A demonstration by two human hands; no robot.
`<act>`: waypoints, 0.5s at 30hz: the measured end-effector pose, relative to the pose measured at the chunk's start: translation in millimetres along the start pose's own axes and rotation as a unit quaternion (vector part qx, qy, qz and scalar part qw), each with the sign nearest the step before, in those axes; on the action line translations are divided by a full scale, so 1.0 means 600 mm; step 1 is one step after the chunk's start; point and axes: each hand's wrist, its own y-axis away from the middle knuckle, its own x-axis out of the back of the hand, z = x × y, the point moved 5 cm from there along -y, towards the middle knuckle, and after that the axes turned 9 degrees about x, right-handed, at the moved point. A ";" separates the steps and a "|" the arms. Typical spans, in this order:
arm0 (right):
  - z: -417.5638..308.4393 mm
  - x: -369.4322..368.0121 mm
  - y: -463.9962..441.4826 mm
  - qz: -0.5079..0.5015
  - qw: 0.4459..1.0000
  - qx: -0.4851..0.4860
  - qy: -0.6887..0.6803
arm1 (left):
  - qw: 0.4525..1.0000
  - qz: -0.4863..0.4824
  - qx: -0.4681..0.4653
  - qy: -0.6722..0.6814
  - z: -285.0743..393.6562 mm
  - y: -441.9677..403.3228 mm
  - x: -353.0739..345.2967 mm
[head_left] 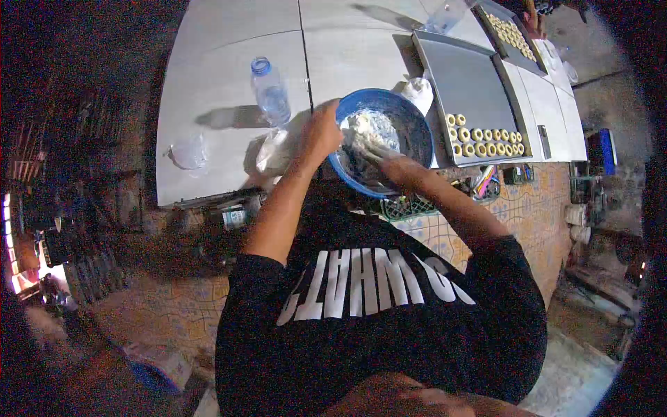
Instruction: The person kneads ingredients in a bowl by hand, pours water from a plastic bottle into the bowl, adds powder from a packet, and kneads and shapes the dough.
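A blue basin (424, 163) stands at the near edge of the white table, with white flour and pale dough (365, 128) inside. My left hand (323, 132) is closed on the basin's left rim. Inside the basin, my right hand (394, 167) reaches in from the right, its floured fingers stretched out against the dough. The fingertips are partly lost in the mixture. Just left of the basin lies a white plastic bag (272, 149), and another white bag (418, 90) sits behind its right rim.
A clear bottle (271, 94) with a blue neck stands on the table (229, 62), left of the basin. Farther left lies a small clear bag (189, 151). To the right, a metal tray (465, 76) holds several ring-shaped dough pieces (490, 142); a second filled tray (511, 35) lies beyond.
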 end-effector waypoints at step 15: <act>0.070 -0.024 -0.066 0.186 0.894 -0.362 -0.188 | 0.998 0.033 0.056 -0.007 0.017 0.008 0.005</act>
